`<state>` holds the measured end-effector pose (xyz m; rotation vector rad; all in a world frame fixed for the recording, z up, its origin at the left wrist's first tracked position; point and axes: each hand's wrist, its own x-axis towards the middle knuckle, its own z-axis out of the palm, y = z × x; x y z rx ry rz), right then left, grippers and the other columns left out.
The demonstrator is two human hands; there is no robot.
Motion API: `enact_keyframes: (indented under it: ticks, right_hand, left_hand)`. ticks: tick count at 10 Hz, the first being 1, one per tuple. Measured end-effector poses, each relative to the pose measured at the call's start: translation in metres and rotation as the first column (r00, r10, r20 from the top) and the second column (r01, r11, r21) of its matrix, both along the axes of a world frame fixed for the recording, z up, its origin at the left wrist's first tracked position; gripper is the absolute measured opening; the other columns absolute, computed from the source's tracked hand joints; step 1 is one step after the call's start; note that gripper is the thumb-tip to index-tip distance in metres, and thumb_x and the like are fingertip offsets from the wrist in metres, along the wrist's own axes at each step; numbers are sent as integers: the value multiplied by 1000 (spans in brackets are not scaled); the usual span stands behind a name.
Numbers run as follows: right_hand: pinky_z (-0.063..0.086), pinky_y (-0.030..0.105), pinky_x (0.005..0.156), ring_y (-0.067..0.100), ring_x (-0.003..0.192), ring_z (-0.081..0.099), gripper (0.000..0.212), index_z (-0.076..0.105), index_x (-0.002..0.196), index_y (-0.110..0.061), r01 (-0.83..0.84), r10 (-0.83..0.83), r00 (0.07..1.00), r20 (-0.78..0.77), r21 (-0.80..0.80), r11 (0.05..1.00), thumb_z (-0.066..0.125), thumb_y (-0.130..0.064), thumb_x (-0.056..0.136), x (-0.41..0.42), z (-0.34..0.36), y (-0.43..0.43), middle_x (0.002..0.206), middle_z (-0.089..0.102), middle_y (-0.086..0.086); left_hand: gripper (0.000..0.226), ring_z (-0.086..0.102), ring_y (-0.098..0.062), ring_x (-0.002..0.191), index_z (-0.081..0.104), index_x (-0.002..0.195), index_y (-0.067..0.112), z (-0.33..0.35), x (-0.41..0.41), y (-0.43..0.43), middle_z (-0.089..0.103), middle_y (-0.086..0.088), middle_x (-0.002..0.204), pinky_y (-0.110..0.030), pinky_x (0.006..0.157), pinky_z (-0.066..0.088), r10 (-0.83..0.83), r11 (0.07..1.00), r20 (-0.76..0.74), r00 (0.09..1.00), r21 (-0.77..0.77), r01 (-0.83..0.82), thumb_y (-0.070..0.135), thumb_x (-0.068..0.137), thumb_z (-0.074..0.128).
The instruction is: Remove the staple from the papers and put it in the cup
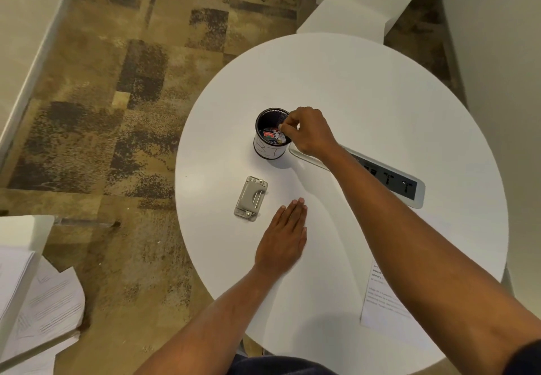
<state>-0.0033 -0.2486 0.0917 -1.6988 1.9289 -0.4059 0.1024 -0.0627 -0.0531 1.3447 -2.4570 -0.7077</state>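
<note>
A black mesh cup (265, 143) with a white band stands near the middle of the round white table (366, 87); small coloured items lie inside it. My right hand (307, 133) hovers over the cup's right rim with fingertips pinched together; whether a staple sits between them is too small to tell. My left hand (285, 238) lies flat, palm down, on white papers (322, 257) that blend with the tabletop. A grey staple remover (251, 198) rests on the table just left of my left hand's fingertips.
A recessed power strip (392, 180) runs diagonally under my right forearm. A printed sheet (380, 301) hangs near the table's right front edge. Loose papers (44, 310) lie at the lower left. A white chair (360, 2) stands behind the table, over patterned carpet.
</note>
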Motion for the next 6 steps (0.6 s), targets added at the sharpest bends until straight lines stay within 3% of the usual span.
enact_keyframes:
  ticks: [1, 2, 3, 4, 5, 6]
  right_hand:
    - [43, 32, 65, 22, 75, 57, 8, 64, 74, -17, 20, -20, 1000, 3, 8, 1000, 62, -12, 80, 2, -1, -4, 71, 57, -7]
    - [37, 30, 62, 23, 77, 58, 12, 60, 73, -20, -19, 19, 999, -39, 2, 1000, 59, -11, 79, 5, -3, -5, 74, 52, -10]
    - [39, 32, 67, 22, 84, 56, 11, 64, 84, -19, -74, 74, 995, -63, 4, 997, 58, -10, 81, 1, -5, -3, 95, 57, -2]
    - [40, 31, 73, 19, 85, 53, 12, 63, 100, -16, -32, 32, 999, 12, -53, 998, 58, -20, 90, -11, -2, 8, 108, 56, 4]
    - [39, 30, 71, 21, 83, 56, 12, 61, 92, -12, 53, -47, 998, 52, -119, 992, 54, -21, 94, -24, 2, 25, 104, 56, 6]
    - [48, 40, 74, 25, 87, 58, 8, 55, 91, -7, 207, -186, 974, 125, -176, 962, 55, -15, 92, -60, 0, 75, 100, 57, 9]
  left_hand:
    - [49, 24, -20, 147, 34, 146, 6, 0, 0, 0, 30, -9, 157, -38, 120, 21, 8, 1000, -5, 1000, 9, -8, 24, 102, 30]
    - [49, 23, -19, 147, 34, 147, 6, -1, 0, -1, 30, -8, 157, -37, 121, 19, 12, 1000, -4, 1000, 4, -12, 25, 102, 29]
    - [49, 23, -19, 147, 33, 147, 6, -2, 0, -1, 30, -8, 157, -36, 121, 18, 6, 1000, 18, 1000, -1, -6, 25, 102, 29]
    - [49, 25, -19, 146, 33, 147, 6, 3, 0, -1, 31, -8, 157, -36, 121, 18, -17, 1000, 55, 998, 10, 17, 25, 101, 29]
    - [49, 26, -18, 146, 33, 147, 6, 5, -1, -3, 32, -7, 156, -35, 121, 18, -18, 1000, 50, 999, 12, 18, 24, 101, 30]
    - [49, 34, -19, 142, 40, 144, 5, 6, 0, -4, 37, -9, 153, -34, 118, 20, -33, 998, 42, 999, -57, 36, 21, 98, 36]
